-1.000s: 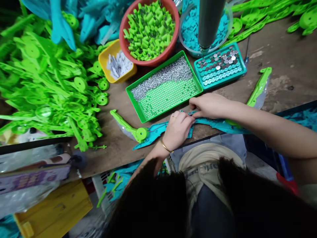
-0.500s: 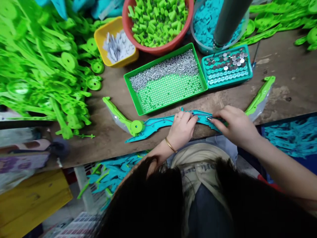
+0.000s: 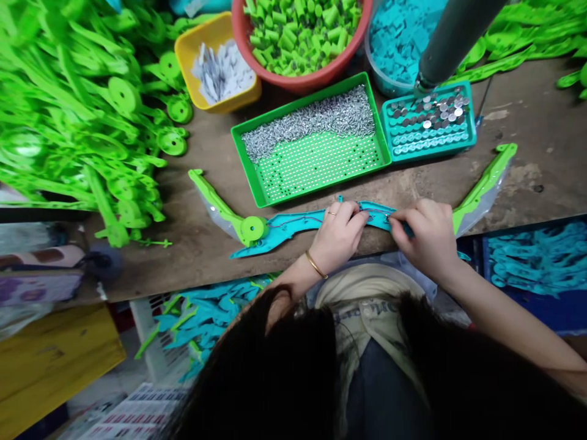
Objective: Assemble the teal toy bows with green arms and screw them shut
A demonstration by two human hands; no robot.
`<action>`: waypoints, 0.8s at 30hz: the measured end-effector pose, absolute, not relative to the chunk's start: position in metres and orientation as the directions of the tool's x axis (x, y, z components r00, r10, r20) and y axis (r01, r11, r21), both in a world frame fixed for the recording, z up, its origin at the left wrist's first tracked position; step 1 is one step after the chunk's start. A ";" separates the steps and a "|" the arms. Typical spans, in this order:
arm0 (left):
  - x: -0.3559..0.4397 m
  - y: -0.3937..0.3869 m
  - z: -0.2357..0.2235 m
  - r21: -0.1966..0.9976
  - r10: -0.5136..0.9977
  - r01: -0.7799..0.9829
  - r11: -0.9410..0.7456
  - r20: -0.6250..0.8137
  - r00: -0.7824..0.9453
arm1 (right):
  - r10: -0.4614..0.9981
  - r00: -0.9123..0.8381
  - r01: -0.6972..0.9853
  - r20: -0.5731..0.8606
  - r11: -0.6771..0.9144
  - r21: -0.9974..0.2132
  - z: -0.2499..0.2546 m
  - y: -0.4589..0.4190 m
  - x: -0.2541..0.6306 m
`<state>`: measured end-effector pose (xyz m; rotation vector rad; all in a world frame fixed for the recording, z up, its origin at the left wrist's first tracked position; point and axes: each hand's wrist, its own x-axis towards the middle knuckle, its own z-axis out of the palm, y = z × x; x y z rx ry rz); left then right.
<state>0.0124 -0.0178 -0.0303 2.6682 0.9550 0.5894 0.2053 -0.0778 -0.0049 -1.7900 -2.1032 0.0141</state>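
A blue plastic toy bow shell (image 3: pixel 293 225) lies on the workbench with its inner side up, a thin wire running along it. A green limb with a round hub (image 3: pixel 252 228) joins its left end; another green limb (image 3: pixel 486 186) rises at the right, its joint hidden behind my right hand. My left hand (image 3: pixel 338 232) is closed on the middle of the shell, thumb and fingertips at its inner side. My right hand (image 3: pixel 425 235) pinches at the shell's right part, by a small dark metal piece (image 3: pixel 387 217); what lies between those fingertips is mostly hidden.
Beyond the shell stand a green tray (image 3: pixel 321 165) of small screws and a teal tray (image 3: pixel 428 146) with silver discs. Behind are a yellow bin (image 3: pixel 220 104), a red bowl (image 3: pixel 302 82) and a clear tub (image 3: pixel 380 76). A dark hanging tool (image 3: pixel 458 36) reaches over the teal tray. Green parts (image 3: pixel 87 122) pile up left.
My right hand has shifted slightly and its fingers have drawn together over the small metal piece. My left hand keeps its place on the shell. The camera view has moved a little.
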 end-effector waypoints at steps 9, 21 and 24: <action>0.012 -0.016 -0.029 0.385 0.651 0.540 -0.748 0.275 0.707 | 0.897 -0.351 0.902 0.267 0.400 -0.159 0.002 -0.074 0.205; 0.014 -0.017 -0.027 0.429 0.687 0.565 -0.705 0.214 0.694 | 0.959 -0.212 0.926 0.186 0.258 -0.275 0.000 -0.061 0.197; 0.014 -0.017 -0.027 0.447 0.693 0.572 -0.688 0.169 0.701 | 0.965 -0.202 0.943 0.169 0.238 -0.232 0.001 -0.061 0.198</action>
